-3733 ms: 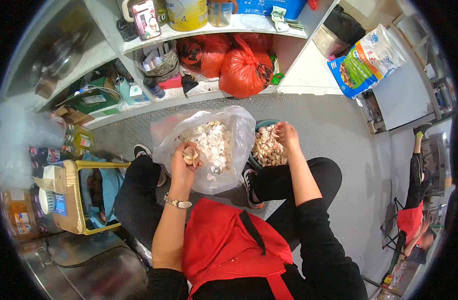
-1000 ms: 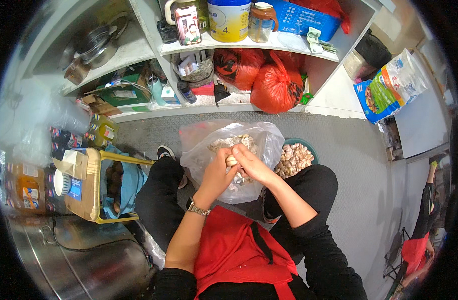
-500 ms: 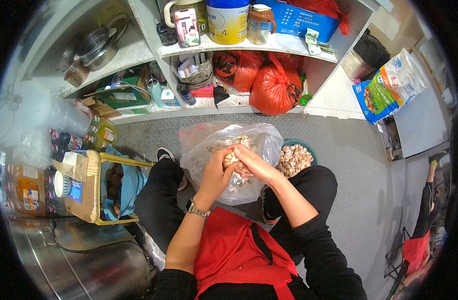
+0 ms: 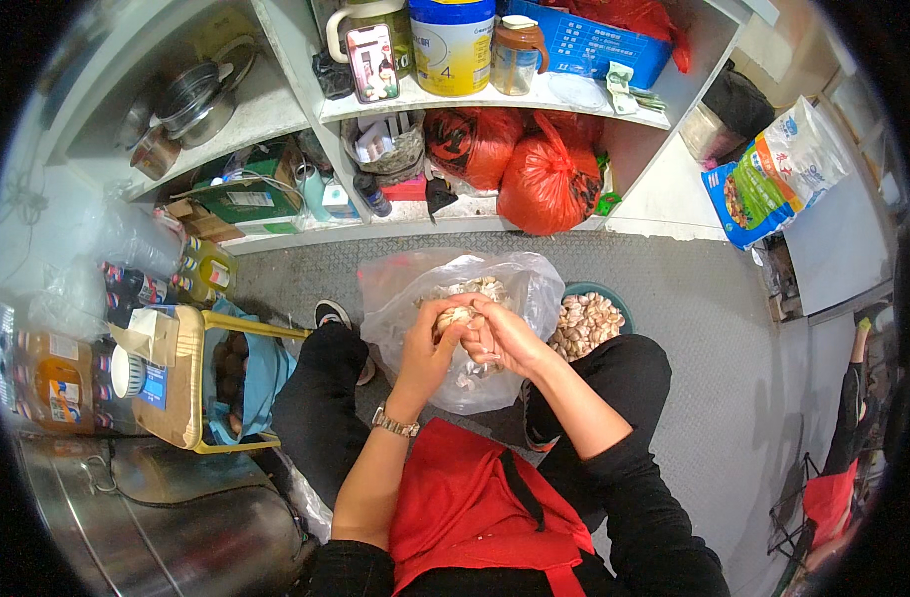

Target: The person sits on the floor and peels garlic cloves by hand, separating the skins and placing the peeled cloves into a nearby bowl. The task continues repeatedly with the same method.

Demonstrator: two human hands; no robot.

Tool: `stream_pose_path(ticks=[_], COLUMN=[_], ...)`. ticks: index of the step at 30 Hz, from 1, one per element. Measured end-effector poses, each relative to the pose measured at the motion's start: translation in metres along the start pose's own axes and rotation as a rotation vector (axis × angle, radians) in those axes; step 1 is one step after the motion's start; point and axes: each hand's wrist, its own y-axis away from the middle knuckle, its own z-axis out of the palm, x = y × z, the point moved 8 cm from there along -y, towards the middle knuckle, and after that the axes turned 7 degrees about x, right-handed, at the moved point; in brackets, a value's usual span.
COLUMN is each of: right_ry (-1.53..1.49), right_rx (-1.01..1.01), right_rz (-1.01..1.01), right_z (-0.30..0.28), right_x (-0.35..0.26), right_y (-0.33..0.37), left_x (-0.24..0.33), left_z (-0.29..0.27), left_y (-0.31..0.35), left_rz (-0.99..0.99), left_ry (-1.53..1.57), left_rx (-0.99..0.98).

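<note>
A pale garlic bulb (image 4: 455, 317) is held between my two hands above a clear plastic bag (image 4: 388, 298). Around its near left side curl the fingers of my left hand (image 4: 427, 343). My right hand (image 4: 505, 338) closes on the bulb from the right, fingers bent and covering part of it. Inside the spread bag lie papery garlic skins (image 4: 490, 287), partly hidden under my hands. To the right of the bag, a green basin (image 4: 626, 310) holds many loose garlic cloves (image 4: 584, 323).
A yellow-framed stool (image 4: 188, 368) stands left of my legs, with a blue bag (image 4: 266, 378) beside it. Ahead, shelves carry a propped phone (image 4: 373, 65), a yellow tub (image 4: 452, 50) and red plastic bags (image 4: 549, 184). A steel cabinet (image 4: 167, 517) is at the lower left.
Both hands have shifted slightly on the garlic bulb, the right one's fingers now curled further in beneath it. The whole view has moved a little.
</note>
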Motion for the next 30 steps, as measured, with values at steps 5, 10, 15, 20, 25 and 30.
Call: stream_pose_path(ticks=[5,10,15,20,25,30], right_ry=[0.188,0.166,0.010,0.153,0.466,0.116], right_rx=[0.096,0.004,-0.026,0.042,0.033,-0.013], right_rz=[0.028,0.053,-0.013,-0.097,-0.238,-0.188], right_z=[-0.002,-0.001,-0.001,0.000,0.003,-0.005], right_x=[-0.004,-0.005,-0.008,-0.012,-0.012,-0.017], right_y=[0.006,0.007,0.002,0.005,0.006,0.001], left_x=[0.019,0.021,0.002,-0.012,-0.019,-0.020], left_z=[0.004,0.006,0.005,0.003,0.006,0.017], left_y=[0.001,0.005,0.002,0.000,0.002,0.004], left_rz=[0.163,0.215,-0.002,-0.150,-0.209,-0.350], left_ry=[-0.143,-0.142,0.333,0.397,0.266,0.689], left_rx=[-0.064,-0.058,-0.026,0.019,-0.035,-0.123])
